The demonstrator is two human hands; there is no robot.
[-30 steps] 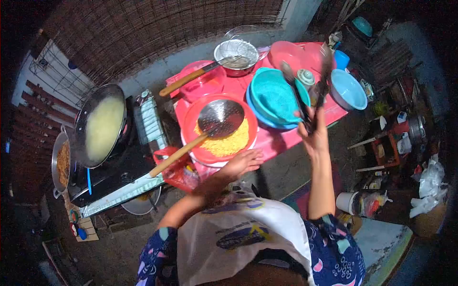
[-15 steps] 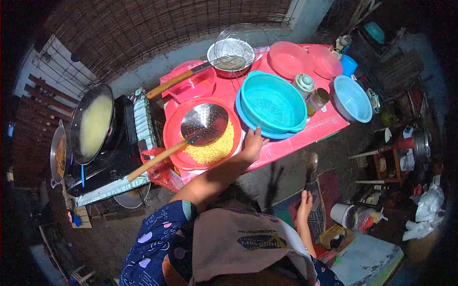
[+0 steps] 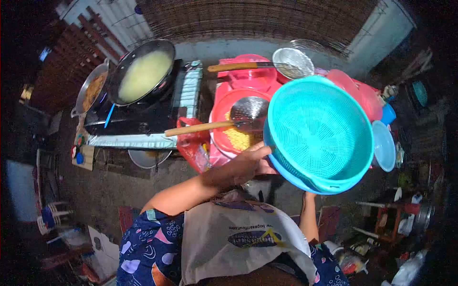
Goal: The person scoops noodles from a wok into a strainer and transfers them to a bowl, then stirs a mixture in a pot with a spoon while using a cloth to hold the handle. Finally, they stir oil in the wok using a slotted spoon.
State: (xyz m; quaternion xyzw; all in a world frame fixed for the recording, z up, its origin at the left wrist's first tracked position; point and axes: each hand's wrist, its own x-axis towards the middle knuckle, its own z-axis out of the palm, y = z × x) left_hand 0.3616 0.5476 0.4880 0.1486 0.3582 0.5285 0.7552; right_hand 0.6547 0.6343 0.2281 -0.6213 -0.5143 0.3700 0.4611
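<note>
A teal plastic strainer basket (image 3: 319,136), nested in a blue basin (image 3: 290,175), is held up in front of me, tilted toward me. My left hand (image 3: 257,161) is closed on the left edge of the basin, thumb near the rim. Beneath the front edge, my right hand (image 3: 310,196) is mostly hidden by the basin; its fingers do not show. Left of the basket, a perforated metal skimmer (image 3: 250,109) with a wooden handle rests across a red basin (image 3: 222,106). Small yellow pieces (image 3: 241,138) lie in that basin.
A wok of pale liquid (image 3: 148,76) sits on the black stove (image 3: 138,119) at left, beside a pan of brown food (image 3: 94,93). A wooden-handled wire strainer (image 3: 234,67) and a metal bowl (image 3: 291,56) are behind. A light-blue basin (image 3: 384,148) stands at right.
The teal basket and blue basin have come off the table toward me, my left hand gripping their edge. My right hand has moved under them. The view has swung right to left, showing more stove.
</note>
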